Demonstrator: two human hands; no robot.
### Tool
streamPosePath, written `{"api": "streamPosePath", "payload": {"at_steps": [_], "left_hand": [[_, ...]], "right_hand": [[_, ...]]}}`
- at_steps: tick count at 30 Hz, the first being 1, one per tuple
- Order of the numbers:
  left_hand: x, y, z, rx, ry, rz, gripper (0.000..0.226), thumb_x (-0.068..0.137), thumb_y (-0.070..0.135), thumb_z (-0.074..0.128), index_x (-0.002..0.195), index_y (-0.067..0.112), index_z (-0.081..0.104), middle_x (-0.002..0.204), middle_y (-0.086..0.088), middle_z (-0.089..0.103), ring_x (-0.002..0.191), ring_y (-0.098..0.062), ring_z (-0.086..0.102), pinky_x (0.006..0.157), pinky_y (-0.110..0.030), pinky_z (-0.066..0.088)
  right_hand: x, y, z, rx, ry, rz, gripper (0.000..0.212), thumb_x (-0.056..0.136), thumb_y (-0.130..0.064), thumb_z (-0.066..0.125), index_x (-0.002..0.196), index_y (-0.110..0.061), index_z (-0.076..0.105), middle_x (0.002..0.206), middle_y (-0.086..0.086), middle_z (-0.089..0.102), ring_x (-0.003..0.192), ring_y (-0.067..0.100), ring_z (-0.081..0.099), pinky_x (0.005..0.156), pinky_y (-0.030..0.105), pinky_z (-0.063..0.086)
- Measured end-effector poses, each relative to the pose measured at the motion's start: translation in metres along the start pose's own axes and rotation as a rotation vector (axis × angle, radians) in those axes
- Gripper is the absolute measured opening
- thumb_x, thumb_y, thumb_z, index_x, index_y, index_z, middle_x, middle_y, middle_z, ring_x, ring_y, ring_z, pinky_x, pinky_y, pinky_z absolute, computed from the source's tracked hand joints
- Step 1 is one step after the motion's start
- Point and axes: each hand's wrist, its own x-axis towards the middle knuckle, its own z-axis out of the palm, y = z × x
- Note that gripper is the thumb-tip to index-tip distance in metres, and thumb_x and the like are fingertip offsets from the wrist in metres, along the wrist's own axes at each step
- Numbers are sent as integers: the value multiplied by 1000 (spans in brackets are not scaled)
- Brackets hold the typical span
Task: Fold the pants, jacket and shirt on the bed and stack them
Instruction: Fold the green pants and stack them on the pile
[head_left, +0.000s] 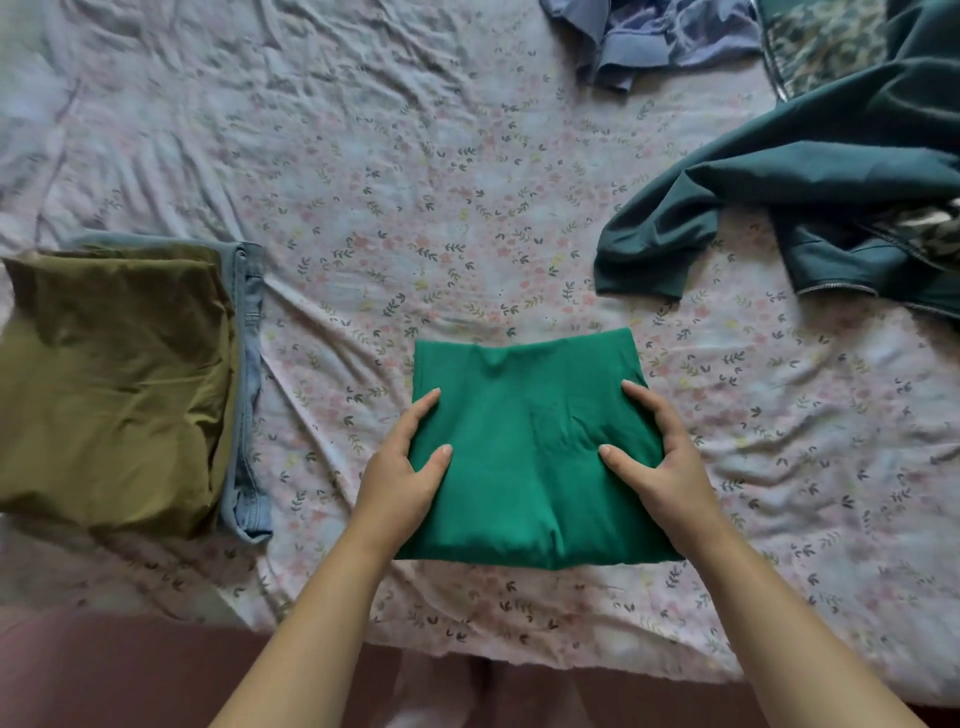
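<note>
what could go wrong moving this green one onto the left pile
The left hand and right hand grip the green garment only at its sides, so its middle may sag and unfold when lifted. The olive piece sits unevenly on the jeans, so more on top may slide off.

Soft, even daylight, with the sheet washed pale at the upper left of the frame. Shadows are faint; fine detail is slightly soft.

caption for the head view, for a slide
Left hand and right hand grip the folded green garment on the floral bed.
</note>
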Motion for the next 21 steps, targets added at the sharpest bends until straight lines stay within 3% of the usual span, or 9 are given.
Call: {"api": "streamPosePath", "payload": {"at_steps": [2,7,11,13,15,18,21], "left_hand": [[-16,11,-14,-8,14,-4,50,91,13,53,124,47,41,129,17,44,113,-5,48,88,-18,44],[-53,24,-57,22,78,47,48,92,12,52,123,46,41,125,22,43,109,2,46,76,0,38],[-63,12,-115,5,153,66,48,91,6,52,121,44,45,119,22,48,101,16,48,75,5,36],[-60,3,-151,4,191,70,48,90,4,53,121,40,47,121,19,50,102,12,49,80,5,34],[-53,-9,-190,14,203,78,47,89,4,54,123,37,48,122,17,50,107,7,47,85,3,33],[-41,-24,-248,31,208,72,46,90,6,54,124,37,48,123,19,48,112,2,46,97,-15,37],[-25,-39,-303,45,217,86,46,90,7,54,122,39,47,125,17,47,113,-2,47,96,-22,39]], "right_hand": [[-17,-15,6,3,12,-7,58,81,0,64,123,-35,44,118,-27,43,97,-20,49,75,3,45],[-50,-47,43,70,19,-14,61,81,2,63,119,-42,44,124,-20,46,107,-4,52,81,10,49],[-58,-71,100,49,-27,-46,62,82,1,63,120,-42,42,121,-22,45,101,-16,51,79,5,46],[-56,-82,136,26,-44,-65,62,82,0,64,120,-43,41,121,-25,44,99,-21,49,78,1,43],[-52,-90,175,3,-49,-78,62,82,-3,64,120,-46,40,121,-26,45,103,-18,49,81,3,43],[-48,-103,235,7,-34,-75,62,82,-5,65,122,-45,40,123,-26,45,107,-14,48,86,5,43],[-40,-117,290,18,-15,-90,60,83,-5,64,124,-41,41,122,-28,44,106,-18,46,83,2,41]]}}
